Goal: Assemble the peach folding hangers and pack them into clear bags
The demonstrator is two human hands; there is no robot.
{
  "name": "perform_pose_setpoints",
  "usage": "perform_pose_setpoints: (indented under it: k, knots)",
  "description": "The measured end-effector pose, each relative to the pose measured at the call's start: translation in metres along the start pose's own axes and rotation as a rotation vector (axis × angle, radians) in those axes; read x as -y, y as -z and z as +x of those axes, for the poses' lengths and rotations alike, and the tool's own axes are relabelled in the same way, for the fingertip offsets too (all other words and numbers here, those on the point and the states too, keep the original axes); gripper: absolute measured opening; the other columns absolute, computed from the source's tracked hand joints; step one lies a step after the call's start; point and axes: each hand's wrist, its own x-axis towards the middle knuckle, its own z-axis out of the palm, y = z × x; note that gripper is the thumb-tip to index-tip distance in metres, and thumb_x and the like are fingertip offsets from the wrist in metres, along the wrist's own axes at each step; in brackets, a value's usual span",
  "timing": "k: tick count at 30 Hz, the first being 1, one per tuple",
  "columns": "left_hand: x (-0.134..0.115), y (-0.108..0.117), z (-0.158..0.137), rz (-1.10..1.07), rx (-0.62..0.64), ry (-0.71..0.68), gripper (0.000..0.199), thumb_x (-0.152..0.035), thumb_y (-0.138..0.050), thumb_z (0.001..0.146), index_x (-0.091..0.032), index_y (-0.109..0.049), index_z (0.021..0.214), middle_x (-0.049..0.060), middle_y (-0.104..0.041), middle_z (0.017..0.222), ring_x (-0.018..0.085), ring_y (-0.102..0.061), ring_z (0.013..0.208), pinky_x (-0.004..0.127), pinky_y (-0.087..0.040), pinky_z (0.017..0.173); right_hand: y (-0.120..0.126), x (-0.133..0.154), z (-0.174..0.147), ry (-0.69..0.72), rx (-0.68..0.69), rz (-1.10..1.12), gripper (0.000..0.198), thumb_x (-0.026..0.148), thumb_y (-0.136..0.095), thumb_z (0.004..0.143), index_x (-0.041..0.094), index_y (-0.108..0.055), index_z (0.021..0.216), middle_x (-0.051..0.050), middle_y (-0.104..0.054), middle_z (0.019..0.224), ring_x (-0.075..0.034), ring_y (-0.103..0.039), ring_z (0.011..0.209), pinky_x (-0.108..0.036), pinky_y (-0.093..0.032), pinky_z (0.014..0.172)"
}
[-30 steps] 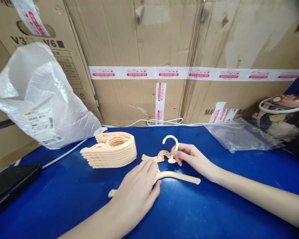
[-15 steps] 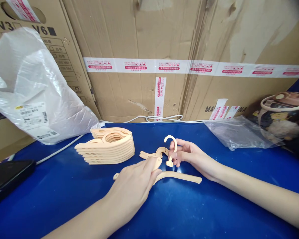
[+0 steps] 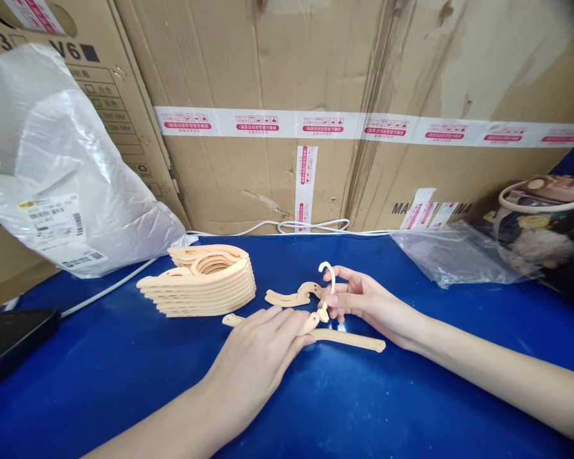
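I see the right hand [image 3: 358,299] pinching the hook [image 3: 328,280] above the hanger bar [image 3: 349,339]. Left hand [image 3: 261,350], fingers flat and open, presses that bar onto the blue tabletop [image 3: 124,376], just right of the hanger stack [image 3: 201,280].

Two bare forearms, no sleeves in view, left hand [image 3: 258,357] and right hand [image 3: 363,305] ungloved, slender fingers
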Motion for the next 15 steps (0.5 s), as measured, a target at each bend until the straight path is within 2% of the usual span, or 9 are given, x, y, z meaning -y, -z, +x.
perform_pose_setpoints:
  k: [4, 7, 11, 15]
  knots:
    - [-0.0027, 0.0011, -0.0005, 0.107, -0.069, -0.065, 0.039, -0.030, -0.025, 0.103, -0.015, -0.059, 0.093, 0.003, -0.068, 0.078, 0.018, -0.060, 0.065, 0.029, -0.042, 0.058, -0.0003, -0.0004, -0.0010, -0.040, 0.036, -0.010, 0.034, 0.022, -0.076, 0.075, 0.020, -0.051, 0.098, 0.004, -0.064, 0.073, -0.006, -0.052, 0.056, -0.017, -0.043, 0.053]
    - [-0.0040, -0.0001, -0.0028, 0.175, -0.075, -0.094, 0.038, -0.028, -0.025, 0.103, -0.013, -0.060, 0.099, 0.004, -0.069, 0.080, 0.017, -0.062, 0.066, 0.030, -0.043, 0.060, -0.0021, 0.0005, -0.0025, -0.060, 0.052, -0.003, 0.034, 0.022, -0.076, 0.075, 0.020, -0.050, 0.098, 0.005, -0.061, 0.072, -0.005, -0.049, 0.055, -0.017, -0.041, 0.051]
    - [-0.0044, -0.0022, -0.0054, 0.252, -0.072, -0.110, 0.036, -0.025, -0.027, 0.103, -0.012, -0.060, 0.103, 0.004, -0.070, 0.079, 0.018, -0.063, 0.065, 0.030, -0.042, 0.059, -0.0051, 0.0021, -0.0049, -0.016, 0.013, -0.064, 0.036, 0.025, -0.075, 0.076, 0.020, -0.050, 0.101, 0.005, -0.060, 0.070, -0.006, -0.046, 0.053, -0.018, -0.040, 0.049]
    - [-0.0060, -0.0030, -0.0049, 0.311, -0.087, -0.098, 0.038, -0.024, -0.026, 0.103, -0.012, -0.062, 0.102, 0.005, -0.070, 0.078, 0.018, -0.064, 0.062, 0.029, -0.041, 0.056, -0.0067, 0.0035, -0.0060, 0.049, -0.019, -0.126, 0.039, 0.025, -0.077, 0.072, 0.020, -0.048, 0.098, 0.003, -0.062, 0.072, -0.008, -0.051, 0.057, -0.019, -0.041, 0.048]
